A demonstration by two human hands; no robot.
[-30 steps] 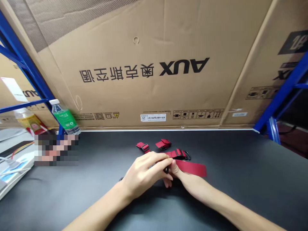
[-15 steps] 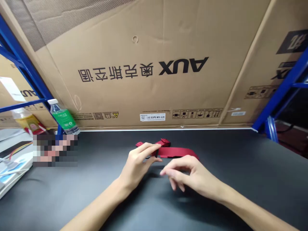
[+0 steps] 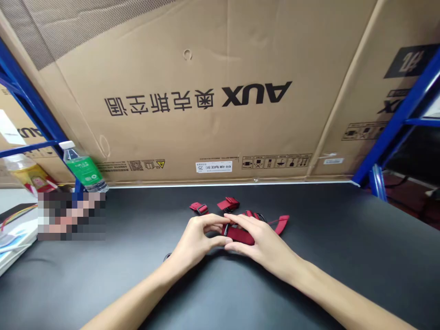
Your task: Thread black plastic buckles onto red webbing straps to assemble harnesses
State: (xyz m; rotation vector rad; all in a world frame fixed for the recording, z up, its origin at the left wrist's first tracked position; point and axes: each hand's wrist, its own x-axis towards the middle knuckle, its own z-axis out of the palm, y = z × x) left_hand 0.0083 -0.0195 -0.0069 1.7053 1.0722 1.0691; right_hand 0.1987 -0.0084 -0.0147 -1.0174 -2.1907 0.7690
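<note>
A red webbing strap [image 3: 240, 235] with a dark slider [image 3: 226, 229] spans the gap between my hands, low over the black tabletop. My left hand [image 3: 194, 240] pinches its left end near the slider. From the other side, my right hand [image 3: 266, 240] has its fingers and thumb around the strap. Just beyond them lie a red piece with a black buckle [image 3: 200, 208] and a folded red piece [image 3: 228, 203]. A loose red strap end [image 3: 283, 223] curls out past my right hand. Part of a dark loop [image 3: 167, 256] shows beside my left wrist.
A large cardboard box [image 3: 268, 50] walls off the back of the black table [image 3: 220, 293]. Blue metal posts [image 3: 409, 105] flank it. At left stand a green-labelled bottle [image 3: 84, 167] and a yellow-and-red bottle [image 3: 32, 176], near white items with cables [image 3: 17, 238].
My right hand has moved in to the strap and closed on it. The strap stretched out to the right is now drawn up between my hands. The view has shifted slightly.
</note>
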